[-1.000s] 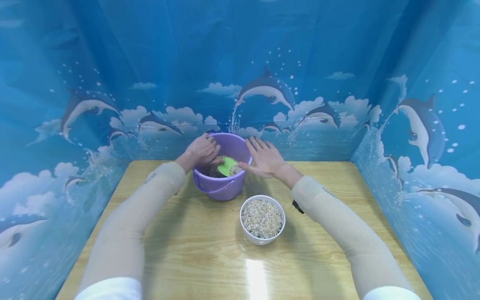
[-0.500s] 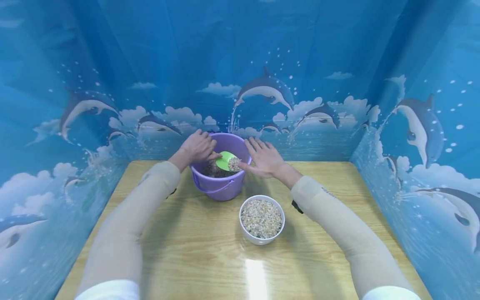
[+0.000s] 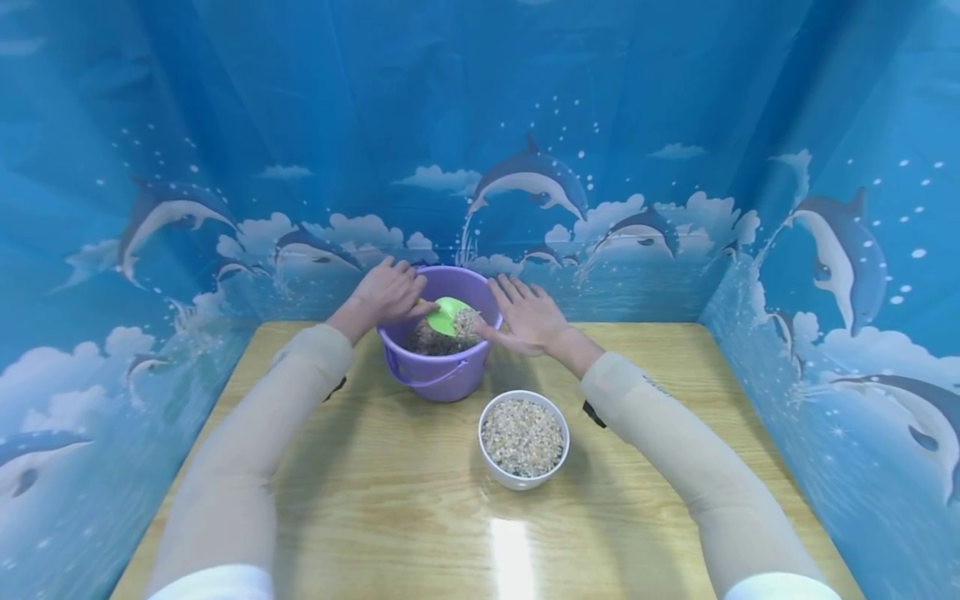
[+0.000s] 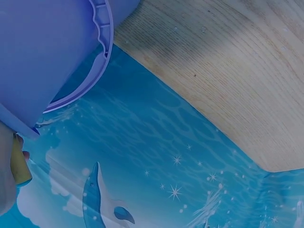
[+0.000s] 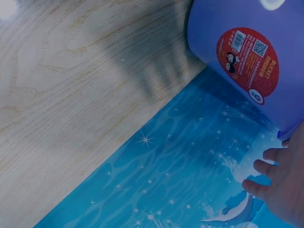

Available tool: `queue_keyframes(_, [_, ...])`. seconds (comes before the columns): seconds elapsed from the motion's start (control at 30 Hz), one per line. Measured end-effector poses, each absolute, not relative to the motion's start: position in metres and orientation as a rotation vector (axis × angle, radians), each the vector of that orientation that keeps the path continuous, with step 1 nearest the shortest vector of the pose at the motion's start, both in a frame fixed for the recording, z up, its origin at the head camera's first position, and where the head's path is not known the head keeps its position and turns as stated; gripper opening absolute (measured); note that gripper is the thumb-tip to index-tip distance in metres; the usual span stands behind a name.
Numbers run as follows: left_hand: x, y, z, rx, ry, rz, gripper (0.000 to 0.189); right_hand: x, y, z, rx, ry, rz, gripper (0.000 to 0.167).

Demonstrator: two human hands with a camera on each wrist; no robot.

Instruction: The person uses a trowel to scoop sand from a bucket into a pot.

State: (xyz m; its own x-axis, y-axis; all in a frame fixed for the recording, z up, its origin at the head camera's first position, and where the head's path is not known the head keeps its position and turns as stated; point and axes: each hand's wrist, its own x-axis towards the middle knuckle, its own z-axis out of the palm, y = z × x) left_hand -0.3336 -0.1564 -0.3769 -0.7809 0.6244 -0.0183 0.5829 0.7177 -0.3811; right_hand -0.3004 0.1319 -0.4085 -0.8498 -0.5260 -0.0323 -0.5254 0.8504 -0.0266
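A purple bucket (image 3: 442,385) stands near the table's back edge, with dark material and some pale gravel inside. My left hand (image 3: 388,292), over the bucket's left rim, grips a toy shovel whose green blade (image 3: 446,312) is inside the bucket mouth. Pale gravel (image 3: 467,322) lies at the blade's right end. In the left wrist view the shovel's yellow handle (image 4: 20,166) shows beside the hand. With fingers straight, my right hand (image 3: 528,320) rests against the bucket's right rim, its thumb over the edge. A white bowl (image 3: 517,482) full of gravel (image 3: 522,437) stands nearer me.
The light wooden table (image 3: 397,517) meets blue dolphin-printed sheeting (image 3: 360,167) at the back and both sides. A loose purple handle (image 3: 431,383) hangs down the bucket's front. The right wrist view shows a red label (image 5: 249,61) on its side.
My left hand has drawn back left and slightly up, raising the shovel with gravel on it inside the bucket. The right hand stays put.
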Motion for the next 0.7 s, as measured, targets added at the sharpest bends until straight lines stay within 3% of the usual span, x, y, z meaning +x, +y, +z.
queue_keyframes(0.37, [-0.329,-0.175,-0.372,-0.938,-2.843,0.49,0.07,-0.3,0.133,-0.407,-0.854,2.988,0.022,0.118])
queue_keyframes(0.7, [-0.324,-0.177,-0.372,-0.903,-2.864,0.473,0.069,-0.299,0.132,-0.408,-0.85,2.993,0.03,0.111])
